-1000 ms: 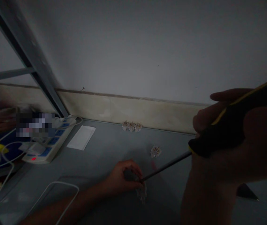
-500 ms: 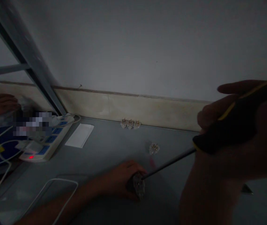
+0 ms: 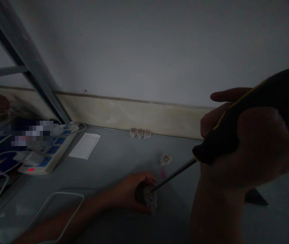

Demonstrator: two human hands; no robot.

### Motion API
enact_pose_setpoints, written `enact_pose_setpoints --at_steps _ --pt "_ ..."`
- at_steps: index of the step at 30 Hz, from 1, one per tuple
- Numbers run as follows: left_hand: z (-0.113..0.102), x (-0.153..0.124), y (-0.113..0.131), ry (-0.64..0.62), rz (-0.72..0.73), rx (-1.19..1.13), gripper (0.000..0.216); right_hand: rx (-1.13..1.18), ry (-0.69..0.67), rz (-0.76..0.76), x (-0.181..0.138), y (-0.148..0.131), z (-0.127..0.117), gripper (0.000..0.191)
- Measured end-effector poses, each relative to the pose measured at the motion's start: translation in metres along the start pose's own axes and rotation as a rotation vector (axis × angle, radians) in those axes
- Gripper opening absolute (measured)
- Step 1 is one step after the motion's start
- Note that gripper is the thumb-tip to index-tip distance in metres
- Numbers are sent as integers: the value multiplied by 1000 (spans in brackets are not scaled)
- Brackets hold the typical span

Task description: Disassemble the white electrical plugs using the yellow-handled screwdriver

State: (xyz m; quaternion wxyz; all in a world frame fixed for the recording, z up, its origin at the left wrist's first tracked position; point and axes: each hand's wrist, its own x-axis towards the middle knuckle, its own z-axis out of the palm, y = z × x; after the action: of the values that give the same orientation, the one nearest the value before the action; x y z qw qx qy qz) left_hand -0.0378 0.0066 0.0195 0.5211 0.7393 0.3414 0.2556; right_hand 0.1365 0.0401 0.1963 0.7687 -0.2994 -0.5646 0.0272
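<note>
While the left hand (image 3: 130, 192) pinches the part (image 3: 151, 200), lower centre, the right hand (image 3: 257, 152), gripping the screwdriver (image 3: 229, 132), should keep its shaft (image 3: 175, 175) square.

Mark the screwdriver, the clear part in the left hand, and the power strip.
Screwdriver (image 3: 226, 135): head view, on its black handle.
Clear part (image 3: 150, 199): head view, on its visible face.
Power strip (image 3: 54, 149): head view, on a blue socket panel.

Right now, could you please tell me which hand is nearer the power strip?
Left. The left hand, holding a clear plastic part, is right of the power strip and nearer the camera; the right hand, holding the screwdriver, is farther right.
</note>
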Motion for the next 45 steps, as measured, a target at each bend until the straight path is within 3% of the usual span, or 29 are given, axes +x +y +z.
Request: enact_pose_setpoints --at_steps 3,7,12,16,21,27,33,37,41,43,45 --pt "1 0 1 1 7 -9 66 68 -25 -29 0 5 1 10" --pt "0 0 3 -6 -1 -22 69 11 73 -2 0 1 3 15" --pt "-1 0 6 -10 -15 10 65 -65 -44 50 -1 -3 0 14" --pt "-1 -1 6 5 6 3 66 -84 85 12 -2 -2 6 17" --pt "0 -1 4 13 34 5 65 -86 75 -52 -3 0 14 20" --pt "0 -1 5 22 25 23 64 -127 123 -18 -3 -4 16 24" --pt "2 0 2 40 -18 5 65 121 -51 178 -8 -5 11 18" --pt "4 2 -2 86 -9 23 62 10 -68 158 -8 -8 11 22" --pt "6 3 -4 96 -10 46 60 38 -370 224 -2 -11 8 16" --pt "6 4 -5 85 -14 90 60 215 -483 323 0 -11 7 9" --pt "7 3 -5 81 -7 146 63 397 -539 408 2 -12 6 23"
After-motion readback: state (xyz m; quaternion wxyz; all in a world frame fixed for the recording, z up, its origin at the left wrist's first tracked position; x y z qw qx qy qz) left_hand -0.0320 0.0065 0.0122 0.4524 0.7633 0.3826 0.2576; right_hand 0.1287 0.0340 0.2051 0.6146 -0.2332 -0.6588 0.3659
